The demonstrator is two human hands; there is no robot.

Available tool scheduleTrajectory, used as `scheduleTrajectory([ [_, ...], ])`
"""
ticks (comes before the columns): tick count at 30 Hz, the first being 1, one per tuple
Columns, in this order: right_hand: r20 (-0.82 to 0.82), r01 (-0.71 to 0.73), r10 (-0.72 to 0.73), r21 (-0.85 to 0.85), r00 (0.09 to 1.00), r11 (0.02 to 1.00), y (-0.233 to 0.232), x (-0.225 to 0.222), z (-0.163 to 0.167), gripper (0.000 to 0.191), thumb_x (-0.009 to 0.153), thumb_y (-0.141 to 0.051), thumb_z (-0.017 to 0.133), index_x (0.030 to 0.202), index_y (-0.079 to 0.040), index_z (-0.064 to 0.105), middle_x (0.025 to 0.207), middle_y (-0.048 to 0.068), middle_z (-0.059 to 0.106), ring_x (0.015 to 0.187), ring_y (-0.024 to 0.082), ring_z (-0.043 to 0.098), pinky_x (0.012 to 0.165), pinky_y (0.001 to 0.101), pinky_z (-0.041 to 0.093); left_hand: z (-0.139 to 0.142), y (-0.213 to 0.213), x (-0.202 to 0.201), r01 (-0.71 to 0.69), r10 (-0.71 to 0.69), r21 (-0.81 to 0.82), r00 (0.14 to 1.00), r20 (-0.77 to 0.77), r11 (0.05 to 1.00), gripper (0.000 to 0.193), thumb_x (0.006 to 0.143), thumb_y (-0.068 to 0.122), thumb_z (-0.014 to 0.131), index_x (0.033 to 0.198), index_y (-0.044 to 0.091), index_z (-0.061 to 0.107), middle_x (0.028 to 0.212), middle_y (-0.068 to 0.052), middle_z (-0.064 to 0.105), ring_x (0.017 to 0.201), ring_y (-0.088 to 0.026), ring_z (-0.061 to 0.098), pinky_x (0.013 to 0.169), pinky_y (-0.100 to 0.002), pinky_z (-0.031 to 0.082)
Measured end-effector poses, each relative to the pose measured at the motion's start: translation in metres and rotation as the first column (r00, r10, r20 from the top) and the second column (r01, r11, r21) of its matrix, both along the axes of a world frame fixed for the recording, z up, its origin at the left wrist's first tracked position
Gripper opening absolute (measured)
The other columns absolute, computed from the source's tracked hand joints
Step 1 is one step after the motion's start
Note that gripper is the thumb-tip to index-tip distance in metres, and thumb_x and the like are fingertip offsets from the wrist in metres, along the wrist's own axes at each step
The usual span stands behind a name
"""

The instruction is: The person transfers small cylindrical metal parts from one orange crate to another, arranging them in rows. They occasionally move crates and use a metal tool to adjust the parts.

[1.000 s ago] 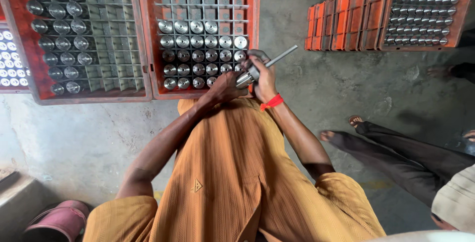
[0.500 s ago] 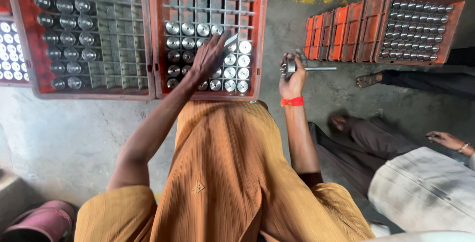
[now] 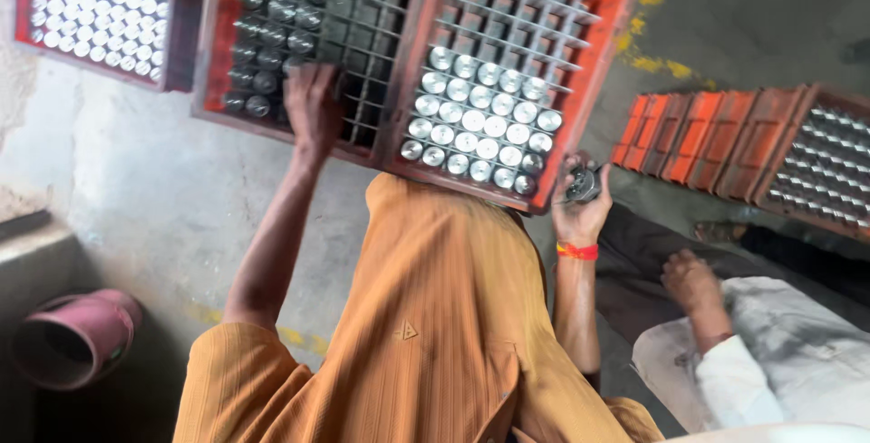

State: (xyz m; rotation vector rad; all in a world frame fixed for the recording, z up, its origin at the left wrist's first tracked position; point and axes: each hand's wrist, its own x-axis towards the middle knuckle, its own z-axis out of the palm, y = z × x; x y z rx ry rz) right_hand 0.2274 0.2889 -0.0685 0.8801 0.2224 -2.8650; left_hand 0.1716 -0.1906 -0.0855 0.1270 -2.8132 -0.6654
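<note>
The left hand (image 3: 311,108) rested, fingers spread, on dull metal cylinders (image 3: 272,49) in the left red gridded plastic crate (image 3: 217,72). Right of that crate, the right hand (image 3: 580,203) gripped a small shiny metal cylinder (image 3: 583,183).

My left grip (image 3: 311,108) has moved off the shiny cylinders (image 3: 476,121) in the red crate at the frame's middle (image 3: 580,72). It now lies over the darker cylinders (image 3: 272,40) in the neighbouring crate (image 3: 213,62), left of centre. My right grip (image 3: 580,203) has come back towards the middle crate's lower right corner, closed round a small metal part (image 3: 583,183); the thin rod that stuck out of it before no longer shows. The view has swung: the crates now sit tilted, the orange stack (image 3: 689,135) lies lower at the right, and a seated person's hand (image 3: 691,278) has come in beside my right arm.
</note>
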Motion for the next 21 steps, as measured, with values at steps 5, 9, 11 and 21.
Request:
scheduleTrajectory([
  [5,0.031,-0.275,0.279,0.299,0.960,0.914,-0.042,-0.011,-0.011,0.027,0.111,-0.036,0.056,0.106,-0.010,0.062,0.105,0.007,0.067,0.108,0.028,0.069,0.094,0.0431,0.060,-0.004,-0.079,0.015,-0.323,0.319,-0.316,0.946,-0.065,0.892,0.066,0.079,0.038,0.088,0.132,0.005,0.066,0.147,-0.031,0.041,0.132,-0.051,0.036,0.099,-0.063,0.036],
  [9,0.141,-0.414,0.392,0.408,0.909,0.814,-0.078,-0.023,-0.023,0.029,0.108,-0.040,0.054,0.106,-0.012,0.062,0.104,0.005,0.068,0.109,0.027,0.069,0.093,0.0436,0.061,-0.010,-0.096,0.015,-0.306,0.330,-0.253,0.942,0.059,0.918,0.054,0.082,0.038,0.087,0.123,0.009,0.068,0.152,-0.027,0.039,0.142,-0.048,0.032,0.106,-0.061,0.035],
  [11,0.156,-0.444,0.421,0.437,0.894,0.782,-0.090,-0.026,-0.025,0.030,0.108,-0.040,0.053,0.107,-0.012,0.061,0.104,0.005,0.068,0.109,0.027,0.069,0.094,0.0433,0.061,-0.012,-0.097,0.012,-0.305,0.332,-0.238,0.940,0.080,0.922,0.055,0.078,0.040,0.088,0.118,0.006,0.071,0.148,-0.031,0.039,0.137,-0.052,0.032,0.099,-0.062,0.035],
  [21,0.172,-0.430,0.419,0.611,0.891,0.665,-0.095,0.003,-0.027,0.022,0.109,-0.028,0.053,0.112,-0.007,0.060,0.098,0.009,0.069,0.100,0.027,0.070,0.081,0.0380,0.058,0.059,-0.113,0.037,0.018,0.038,0.389,0.990,-0.134,0.921,0.043,0.084,0.034,0.093,0.107,0.006,0.071,0.117,-0.006,0.068,0.115,-0.023,0.063,0.099,-0.039,0.054],
])
